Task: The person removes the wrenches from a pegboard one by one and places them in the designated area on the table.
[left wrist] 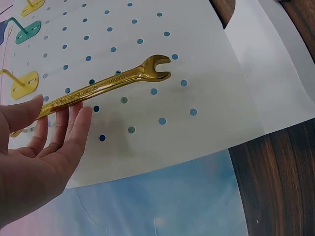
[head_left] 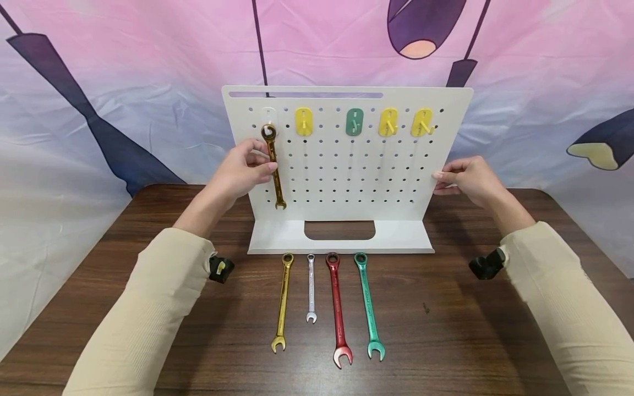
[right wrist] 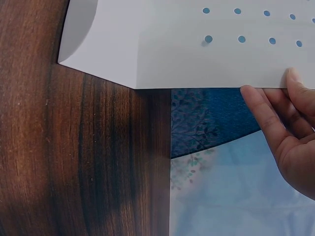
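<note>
My left hand (head_left: 240,170) pinches a shiny gold-brown combination wrench (head_left: 277,184) between thumb and fingers, in front of the white pegboard (head_left: 346,212). The wrench stands nearly upright. Its ring end overlaps the white hook (head_left: 269,114) at the board's upper left, and the open end points down. In the left wrist view, the open jaw of the wrench (left wrist: 118,81) sticks out past the fingers, close over the holes. At the board's right edge, my right hand (head_left: 468,175) grips the panel, thumb on the front and fingers behind.
Two yellow hooks (head_left: 388,122) at the right, a green hook (head_left: 354,122) and another yellow hook (head_left: 304,122) share the top row. Before the board lie gold (head_left: 283,302), small silver (head_left: 311,289), red (head_left: 338,308) and green (head_left: 368,302) wrenches on the wooden table (head_left: 446,330).
</note>
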The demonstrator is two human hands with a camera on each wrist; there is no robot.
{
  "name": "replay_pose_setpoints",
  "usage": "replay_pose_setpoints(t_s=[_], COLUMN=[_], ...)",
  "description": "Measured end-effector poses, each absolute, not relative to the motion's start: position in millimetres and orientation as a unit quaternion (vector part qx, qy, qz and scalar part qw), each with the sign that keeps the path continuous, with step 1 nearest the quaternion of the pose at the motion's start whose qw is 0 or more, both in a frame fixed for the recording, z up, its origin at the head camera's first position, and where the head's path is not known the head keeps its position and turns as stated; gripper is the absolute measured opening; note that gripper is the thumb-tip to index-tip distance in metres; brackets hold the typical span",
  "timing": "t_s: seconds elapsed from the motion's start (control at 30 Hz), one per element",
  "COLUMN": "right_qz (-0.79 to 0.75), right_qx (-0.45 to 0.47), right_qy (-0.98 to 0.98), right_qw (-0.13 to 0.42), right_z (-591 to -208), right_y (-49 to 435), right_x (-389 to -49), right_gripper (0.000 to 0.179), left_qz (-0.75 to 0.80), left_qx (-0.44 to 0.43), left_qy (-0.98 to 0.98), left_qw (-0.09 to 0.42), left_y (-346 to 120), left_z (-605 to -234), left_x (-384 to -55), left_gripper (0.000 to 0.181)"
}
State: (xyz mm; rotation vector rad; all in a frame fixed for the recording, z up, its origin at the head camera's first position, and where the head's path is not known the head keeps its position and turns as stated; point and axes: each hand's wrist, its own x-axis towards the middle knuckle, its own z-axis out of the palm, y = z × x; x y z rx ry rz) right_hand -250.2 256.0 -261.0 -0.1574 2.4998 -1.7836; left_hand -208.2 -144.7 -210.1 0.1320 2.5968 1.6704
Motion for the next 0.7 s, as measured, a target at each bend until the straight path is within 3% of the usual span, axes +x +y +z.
replay_pose_setpoints(t_s=[0.33,0.7], right_qz=[-0.581,-0.582], right_qx=[-0.053,-0.054], right_qy=[0.812,0.811], right_qw=[0.034,0.033], right_z=[-261.3,-261.6], right_y=[256.7,256.8], right_x=[-249.5,-249.7], right_gripper=[0.014,0.014], left_qz=[0.535,0.547], left_qx=[0.056,0.079], left_qy=[0.843,0.833], left_qw=[0.008,0.01], left_y=[-145.0,-146.3], left_z=[-214.8,-215.4], left_x=[-207.4,-201.4], left_gripper=[0.015,0.015])
